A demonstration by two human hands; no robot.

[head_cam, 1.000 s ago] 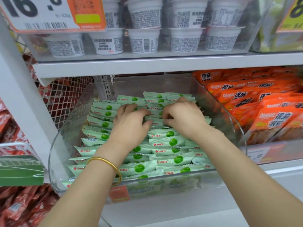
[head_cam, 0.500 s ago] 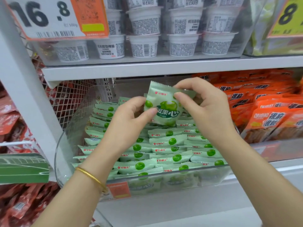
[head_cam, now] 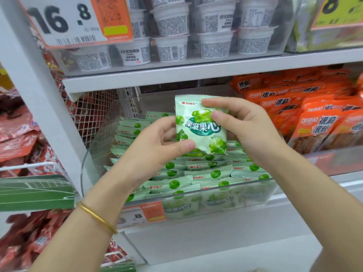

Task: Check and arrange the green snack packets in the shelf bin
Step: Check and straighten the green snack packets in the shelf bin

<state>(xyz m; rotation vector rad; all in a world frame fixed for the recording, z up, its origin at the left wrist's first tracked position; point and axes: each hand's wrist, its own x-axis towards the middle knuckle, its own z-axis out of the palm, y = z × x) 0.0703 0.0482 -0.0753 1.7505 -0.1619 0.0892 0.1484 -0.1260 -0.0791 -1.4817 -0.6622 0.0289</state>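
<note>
above the clear bin of green packets, one packet pinched upright between left hand and right hand

Open gap above packets, upper shelf overhead, clear bin walls either side

Obscured: held packet, upper right corner under the thumb and fingers of the right hand; lower left edge under the thumb of the left hand. Left fingertips go behind it, out of view. Back face unseen.

The green packets in the bin: middle rows hidden by both hands and wrists; those behind the front wall blurred.

The front label: only ".8" legible, leading digit smeared.

The price tag: cut off by top edge, small print unreadable.

The yellow tag: cut off at top right corner.

The white cups: print too small to read.

Both forearms cut off at bottom edge.
</note>
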